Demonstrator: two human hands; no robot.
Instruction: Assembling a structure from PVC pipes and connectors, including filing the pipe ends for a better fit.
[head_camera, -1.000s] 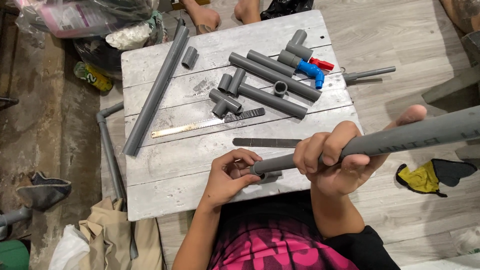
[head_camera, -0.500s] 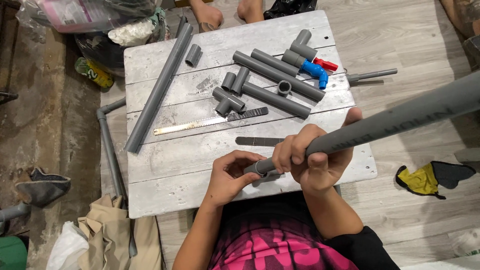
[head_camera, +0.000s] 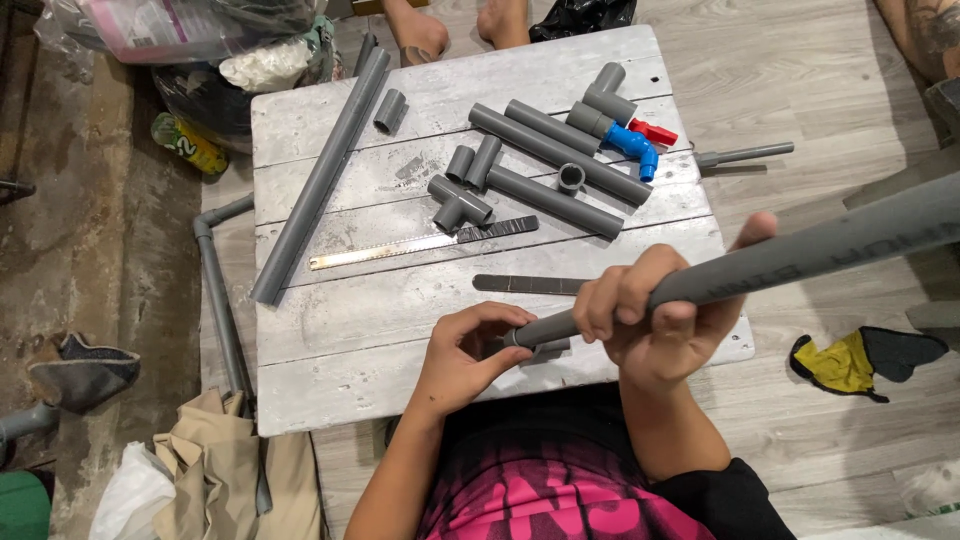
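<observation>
Pipe (head_camera: 800, 262) — long, grey, smooth plastic — runs from my right hand (head_camera: 655, 320) out past the counter (head_camera: 330, 350) edge. That grip is wrapped tight around the round shaft to steady its overhang. My left hand (head_camera: 470, 350) pinches the near end against a small grey fitting (head_camera: 545, 350) — fingertips guiding alignment over weathered white planks.

Saw blade (head_camera: 425, 242) before pipe fittings (head_camera: 460, 200)

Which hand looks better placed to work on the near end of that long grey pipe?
Probably the left hand: its fingers already sit at the long grey pipe's near end, while the right hand grips farther along, steadying it.
</observation>
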